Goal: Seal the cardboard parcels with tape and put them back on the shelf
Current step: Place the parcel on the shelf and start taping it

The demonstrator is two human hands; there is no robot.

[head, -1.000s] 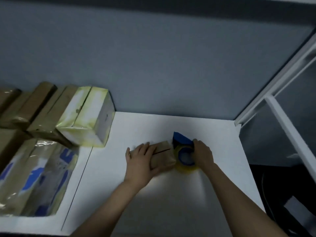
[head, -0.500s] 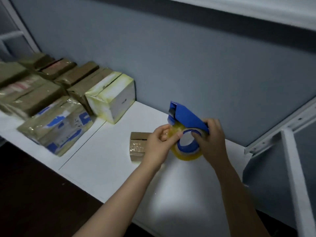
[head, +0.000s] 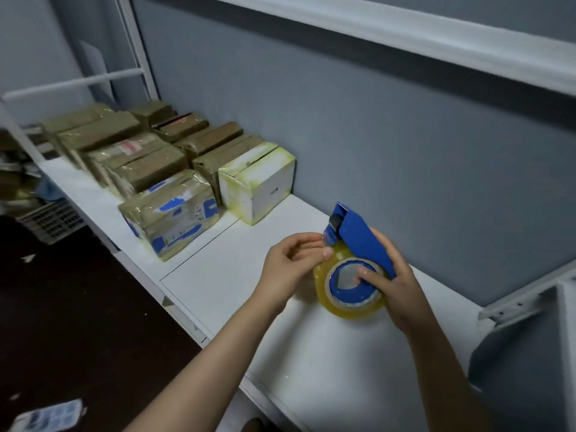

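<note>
My right hand (head: 396,288) grips a blue tape dispenser (head: 361,241) loaded with a yellowish clear tape roll (head: 352,307), held just above the white shelf (head: 311,353). One finger hooks through the roll's core. My left hand (head: 290,266) pinches the tape end at the dispenser's cutter. Taped cardboard parcels stand in rows at the shelf's left: a white and yellow box (head: 258,185), a parcel with blue markings (head: 174,213), and brown ones (head: 140,163) behind. The small parcel seen earlier is out of sight.
An upper shelf (head: 436,35) runs overhead along the grey wall. A white upright post (head: 137,57) stands at the back left, a metal bracket (head: 523,300) at the right. Below lie dark floor, a plastic crate (head: 50,219) and a flat packet (head: 46,416).
My right hand lifted the dispenser off the small parcel, and my left hand left the parcel to pinch the tape end. The view swung left, and the small parcel dropped from sight.
</note>
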